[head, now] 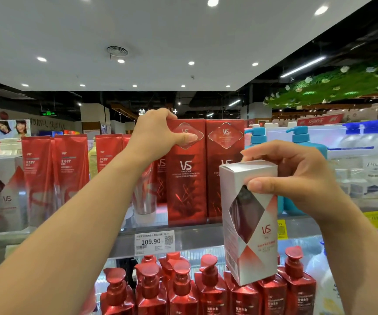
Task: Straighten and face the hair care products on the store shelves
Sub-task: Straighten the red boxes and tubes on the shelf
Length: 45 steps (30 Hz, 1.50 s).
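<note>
The left hand (pixel 160 133) grips the top of a tall red VS Sassoon box (pixel 186 176) standing at the front edge of the upper shelf (pixel 206 237). The right hand (pixel 297 176) pinches a silver-and-red VS carton (pixel 251 223), upright above the red pump bottles (pixel 183 289) below.

Two tall boxes (pixel 186 173) stood side by side on top shelf (pixel 197 237); tubes (pixel 56 176) left; pump bottles (pixel 183 289) on shelf below.

glass shelf (pixel 197 235), red VS boxes (pixel 186 178), tubes (pixel 53 173)
</note>
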### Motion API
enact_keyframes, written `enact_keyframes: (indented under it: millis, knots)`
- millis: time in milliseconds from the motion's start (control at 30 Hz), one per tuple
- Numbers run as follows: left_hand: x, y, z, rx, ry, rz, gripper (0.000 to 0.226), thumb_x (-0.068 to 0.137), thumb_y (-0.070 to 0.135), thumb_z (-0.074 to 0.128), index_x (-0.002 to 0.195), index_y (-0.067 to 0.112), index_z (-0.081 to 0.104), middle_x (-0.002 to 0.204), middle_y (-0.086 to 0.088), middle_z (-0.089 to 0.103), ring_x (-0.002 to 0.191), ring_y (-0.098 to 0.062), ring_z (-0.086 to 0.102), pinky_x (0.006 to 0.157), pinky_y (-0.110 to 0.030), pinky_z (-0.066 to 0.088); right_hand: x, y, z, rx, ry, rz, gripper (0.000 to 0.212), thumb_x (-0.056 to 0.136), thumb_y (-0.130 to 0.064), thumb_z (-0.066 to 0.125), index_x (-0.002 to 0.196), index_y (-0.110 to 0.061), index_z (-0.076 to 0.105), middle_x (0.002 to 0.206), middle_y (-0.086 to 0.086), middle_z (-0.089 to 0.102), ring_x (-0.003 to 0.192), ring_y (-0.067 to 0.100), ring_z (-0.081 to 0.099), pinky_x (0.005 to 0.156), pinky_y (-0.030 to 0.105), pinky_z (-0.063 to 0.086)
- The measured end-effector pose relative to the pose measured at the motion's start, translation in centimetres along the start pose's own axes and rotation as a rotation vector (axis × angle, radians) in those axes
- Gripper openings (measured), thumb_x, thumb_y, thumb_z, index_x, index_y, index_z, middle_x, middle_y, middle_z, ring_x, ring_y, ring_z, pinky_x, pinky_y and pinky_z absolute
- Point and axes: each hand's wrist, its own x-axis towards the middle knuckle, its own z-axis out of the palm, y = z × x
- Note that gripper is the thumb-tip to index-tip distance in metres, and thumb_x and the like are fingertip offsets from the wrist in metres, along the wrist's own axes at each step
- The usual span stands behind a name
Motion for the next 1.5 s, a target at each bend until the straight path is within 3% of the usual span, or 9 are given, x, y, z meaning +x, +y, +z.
enact_keyframes:
  millis: [100,200,400,533,767,933,1100,1333,1500]
  knots:
    - [-0.1,-0.6,-0.2,-0.017,-0.017,0.001,0.069,0.067,0.059,0.08,0.121,0.019,0.064,0.11,0.005,0.064,0.107,-0.014,0.058,0.085,-0.024,0.041,0.5,0.3,0.6,0.002,-0.022,0.001,0.05,0.054,-0.036,0.094,0.099,-0.024,0.078,0.092,0.005,0.075,0.08,0.016,0.073,0.064,0.025,0.06]
    - [-0.3,-0.8,-0.7,0.005,-0.024,0.051,0.065,0.075,0.057,0.075,0.127,0.02,0.062,0.124,0.002,0.065,0.116,-0.015,0.057,0.092,-0.025,0.041,1.2,0.6,1.9,0.046,0.017,0.013,0.042,0.056,-0.01,0.091,0.095,-0.02,0.078,0.086,0.004,0.074,0.074,0.015,0.072,0.062,0.024,0.059]
    - [-1.4,-2.0,-4.3,-0.144,0.055,0.093,0.043,0.082,0.043,0.075,0.121,0.025,0.067,0.124,0.007,0.066,0.112,-0.007,0.062,0.097,-0.024,0.046,3.6,0.5,5.7,0.074,0.028,0.046,0.037,0.062,-0.016,0.084,0.098,-0.025,0.075,0.086,-0.002,0.072,0.072,0.012,0.07,0.062,0.022,0.057]
    - [-4.4,-3.8,-8.7,-0.417,0.094,0.005,0.024,0.088,0.027,0.073,0.109,0.015,0.07,0.105,-0.001,0.072,0.083,-0.012,0.075,0.072,-0.032,0.062,5.3,0.4,9.8,0.08,-0.027,0.063,0.044,0.057,-0.02,0.091,0.098,-0.023,0.074,0.086,-0.001,0.073,0.071,0.011,0.07,0.063,0.022,0.056]
    - [-13.3,-8.8,-16.8,-0.506,0.293,-0.056,0.016,0.088,0.03,0.067,0.087,0.015,0.073,0.086,-0.006,0.076,0.074,-0.024,0.075,0.063,-0.035,0.059,8.3,-0.3,19.3,0.144,-0.124,0.024,0.036,0.064,-0.024,0.091,0.097,-0.025,0.076,0.098,-0.003,0.073,0.079,0.016,0.074,0.067,0.03,0.058]
    - [-16.6,-15.4,-21.0,-0.268,0.428,-0.176,0.008,0.089,0.031,0.07,0.083,0.026,0.074,0.079,0.004,0.076,0.074,-0.018,0.075,0.068,-0.037,0.057,11.2,-2.0,26.4,0.094,-0.151,-0.072,0.028,0.074,-0.023,0.087,0.098,-0.025,0.074,0.101,0.001,0.073,0.086,0.019,0.073,0.073,0.033,0.061]
    - [-17.8,-20.9,-22.9,-0.108,0.421,-0.297,0.012,0.084,0.042,0.07,0.081,0.031,0.073,0.072,0.012,0.074,0.073,-0.012,0.073,0.072,-0.047,0.06,14.8,-2.8,32.9,-0.031,-0.096,-0.183,0.024,0.079,-0.03,0.084,0.099,-0.03,0.07,0.094,-0.017,0.069,0.084,0.0,0.068,0.077,0.027,0.059]
    - [-18.6,-24.8,-21.9,0.042,0.314,-0.304,0.01,0.088,0.037,0.07,0.081,0.03,0.073,0.065,0.016,0.069,0.064,0.004,0.065,0.068,-0.028,0.057,17.3,0.5,39.3,-0.284,-0.034,-0.142,0.036,0.079,-0.036,0.081,0.112,-0.028,0.071,0.113,-0.005,0.069,0.097,0.011,0.068,0.087,0.039,0.058]
    - [-19.0,-27.3,-21.4,0.001,0.227,-0.3,0.011,0.087,0.039,0.07,0.079,0.031,0.072,0.064,0.019,0.069,0.067,0.006,0.064,0.064,-0.021,0.052,16.8,1.9,41.7,-0.46,0.0,-0.096,0.03,0.085,-0.036,0.076,0.114,-0.03,0.069,0.12,-0.006,0.064,0.103,0.012,0.06,0.089,0.03,0.048]
